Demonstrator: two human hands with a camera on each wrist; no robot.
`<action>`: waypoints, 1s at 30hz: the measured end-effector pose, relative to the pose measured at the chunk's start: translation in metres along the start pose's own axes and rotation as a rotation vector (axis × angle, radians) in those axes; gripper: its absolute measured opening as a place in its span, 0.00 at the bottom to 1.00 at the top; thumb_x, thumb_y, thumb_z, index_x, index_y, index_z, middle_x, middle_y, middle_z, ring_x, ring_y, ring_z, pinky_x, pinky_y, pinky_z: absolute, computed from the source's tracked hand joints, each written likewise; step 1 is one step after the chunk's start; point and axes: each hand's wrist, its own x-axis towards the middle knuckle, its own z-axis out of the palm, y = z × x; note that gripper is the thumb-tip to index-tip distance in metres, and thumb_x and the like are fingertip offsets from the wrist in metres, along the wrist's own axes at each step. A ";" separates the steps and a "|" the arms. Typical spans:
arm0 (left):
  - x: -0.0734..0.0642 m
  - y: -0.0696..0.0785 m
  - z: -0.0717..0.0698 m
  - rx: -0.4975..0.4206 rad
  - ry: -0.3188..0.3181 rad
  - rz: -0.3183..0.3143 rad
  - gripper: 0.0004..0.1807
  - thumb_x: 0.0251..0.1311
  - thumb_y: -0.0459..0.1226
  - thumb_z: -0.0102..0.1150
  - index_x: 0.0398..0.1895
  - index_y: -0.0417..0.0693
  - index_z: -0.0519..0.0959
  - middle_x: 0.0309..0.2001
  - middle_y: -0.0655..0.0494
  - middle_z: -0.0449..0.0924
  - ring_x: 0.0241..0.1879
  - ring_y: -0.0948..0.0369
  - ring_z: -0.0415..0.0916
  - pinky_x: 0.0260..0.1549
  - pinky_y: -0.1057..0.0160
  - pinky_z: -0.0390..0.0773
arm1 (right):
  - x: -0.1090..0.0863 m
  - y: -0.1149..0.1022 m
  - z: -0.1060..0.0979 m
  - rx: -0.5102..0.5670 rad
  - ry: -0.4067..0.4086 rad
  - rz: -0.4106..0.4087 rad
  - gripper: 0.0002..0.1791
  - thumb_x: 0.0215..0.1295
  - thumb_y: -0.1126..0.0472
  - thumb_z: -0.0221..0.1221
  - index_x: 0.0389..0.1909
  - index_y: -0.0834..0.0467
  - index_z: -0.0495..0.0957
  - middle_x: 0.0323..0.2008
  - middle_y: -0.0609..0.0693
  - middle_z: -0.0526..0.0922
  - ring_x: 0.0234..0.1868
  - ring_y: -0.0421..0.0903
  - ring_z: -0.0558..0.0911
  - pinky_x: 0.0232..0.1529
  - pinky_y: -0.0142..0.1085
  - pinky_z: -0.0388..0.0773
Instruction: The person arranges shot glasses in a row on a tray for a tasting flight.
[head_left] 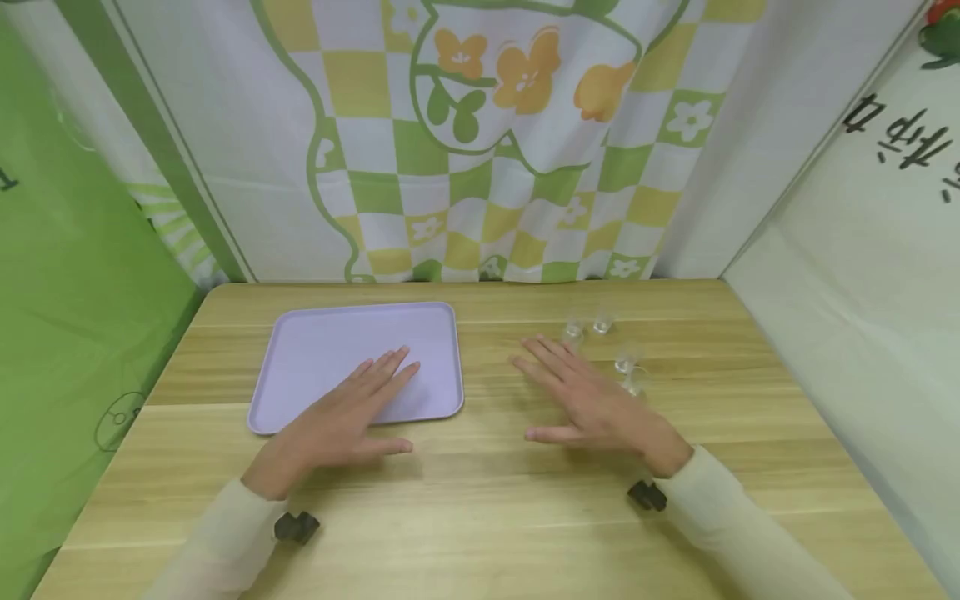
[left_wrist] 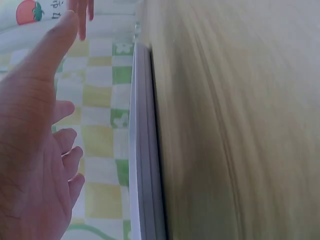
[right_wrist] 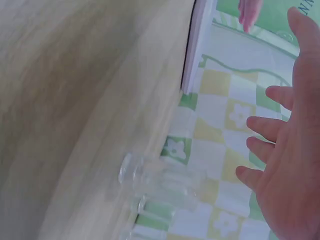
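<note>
My left hand (head_left: 341, 421) is held over the near part of a lilac tray (head_left: 322, 346), its fingers straight and the thumb spread. In the left wrist view the palm (left_wrist: 37, 175) stands off from the tray's edge (left_wrist: 145, 160) and holds nothing. To the right, my right hand (head_left: 596, 404) is above the table with extended fingers and thumb apart, also holding nothing. Several small clear glasses stand just past and beside it, among them one glass (head_left: 602, 325) at the back. The right wrist view shows a clear glass (right_wrist: 160, 182) near the right palm (right_wrist: 290, 170).
The wooden table (head_left: 465, 517) ends at the back against a checked, flowered curtain (head_left: 480, 192). A green panel (head_left: 75, 250) borders the left side and a white panel with lettering (head_left: 862, 275) the right. Dark small devices sit at both wrists.
</note>
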 end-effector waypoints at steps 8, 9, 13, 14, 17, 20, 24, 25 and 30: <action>-0.016 -0.016 0.000 -0.015 0.045 -0.074 0.55 0.66 0.64 0.59 0.84 0.47 0.46 0.83 0.42 0.40 0.80 0.44 0.43 0.76 0.43 0.43 | -0.014 0.009 -0.008 0.008 0.061 0.041 0.52 0.70 0.34 0.60 0.83 0.54 0.49 0.82 0.57 0.44 0.81 0.59 0.45 0.76 0.61 0.50; -0.018 -0.018 0.001 -0.012 0.055 -0.077 0.55 0.66 0.63 0.60 0.84 0.46 0.46 0.83 0.41 0.41 0.79 0.43 0.43 0.76 0.43 0.43 | -0.016 0.010 -0.009 0.004 0.068 0.045 0.52 0.70 0.35 0.60 0.83 0.54 0.49 0.82 0.57 0.45 0.81 0.60 0.46 0.75 0.61 0.50; -0.025 -0.023 -0.001 -0.020 0.077 -0.102 0.54 0.66 0.61 0.62 0.84 0.45 0.47 0.82 0.40 0.42 0.79 0.41 0.44 0.76 0.41 0.43 | -0.022 0.016 -0.012 -0.012 0.076 0.075 0.51 0.70 0.35 0.61 0.83 0.54 0.49 0.82 0.57 0.46 0.80 0.60 0.46 0.75 0.60 0.51; -0.027 -0.024 -0.002 -0.022 0.076 -0.111 0.54 0.66 0.60 0.63 0.84 0.45 0.47 0.82 0.40 0.42 0.79 0.41 0.44 0.76 0.41 0.43 | -0.024 0.017 -0.012 -0.012 0.075 0.083 0.51 0.70 0.36 0.61 0.83 0.55 0.49 0.82 0.57 0.46 0.81 0.60 0.46 0.76 0.60 0.50; -0.031 -0.026 -0.007 -0.031 0.073 -0.140 0.55 0.67 0.59 0.63 0.84 0.46 0.46 0.82 0.40 0.42 0.79 0.40 0.43 0.76 0.41 0.43 | -0.030 0.022 -0.014 -0.007 0.089 0.100 0.51 0.69 0.37 0.63 0.82 0.57 0.51 0.82 0.58 0.47 0.80 0.60 0.48 0.75 0.61 0.51; -0.037 -0.030 -0.014 -0.024 0.091 -0.168 0.55 0.66 0.57 0.65 0.84 0.45 0.46 0.82 0.40 0.42 0.79 0.39 0.43 0.76 0.41 0.43 | -0.035 0.028 -0.015 0.004 0.106 0.115 0.52 0.68 0.40 0.65 0.82 0.59 0.51 0.81 0.59 0.48 0.80 0.62 0.50 0.75 0.61 0.50; -0.049 -0.038 -0.019 -0.015 0.127 -0.194 0.56 0.64 0.56 0.68 0.84 0.43 0.47 0.82 0.41 0.41 0.79 0.41 0.41 0.77 0.46 0.40 | -0.046 0.033 -0.018 0.031 0.107 0.173 0.53 0.69 0.41 0.65 0.83 0.60 0.48 0.81 0.59 0.48 0.80 0.63 0.47 0.77 0.59 0.46; -0.052 -0.040 -0.020 -0.021 0.133 -0.199 0.56 0.64 0.56 0.68 0.84 0.42 0.47 0.82 0.40 0.41 0.80 0.42 0.41 0.77 0.47 0.39 | -0.049 0.034 -0.019 0.041 0.107 0.192 0.53 0.69 0.41 0.65 0.83 0.60 0.48 0.81 0.59 0.48 0.80 0.63 0.46 0.77 0.60 0.46; -0.065 -0.049 -0.020 -0.083 0.166 -0.228 0.58 0.62 0.53 0.71 0.83 0.39 0.46 0.81 0.35 0.41 0.80 0.40 0.38 0.77 0.44 0.39 | -0.065 0.040 -0.027 0.109 0.102 0.307 0.53 0.71 0.44 0.65 0.83 0.58 0.44 0.81 0.60 0.49 0.80 0.63 0.47 0.75 0.62 0.49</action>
